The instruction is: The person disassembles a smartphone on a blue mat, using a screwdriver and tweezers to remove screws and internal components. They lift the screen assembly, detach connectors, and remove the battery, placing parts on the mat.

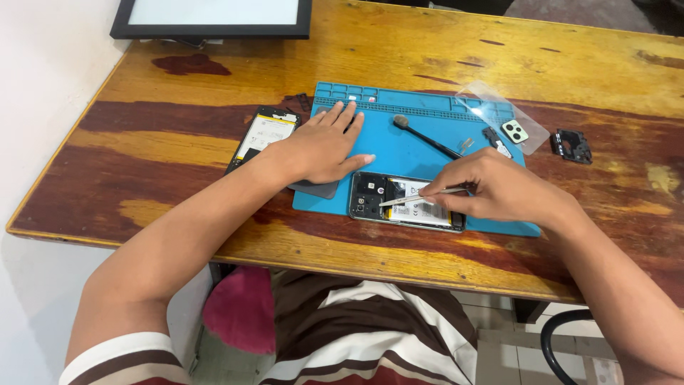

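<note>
- Right hand (499, 189) pinches tweezers (420, 195) — tips point left, over the opened phone (406, 203).
- Phone lies crosswise on the blue mat (420, 153), at its near edge.
- Left hand (324, 146) rests flat, fingers spread, empty — just left of the phone.

Worn wooden table (178, 150), white wall (43, 85)

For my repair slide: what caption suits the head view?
Right hand holds slim metal tweezers over opened black smartphone.
</note>
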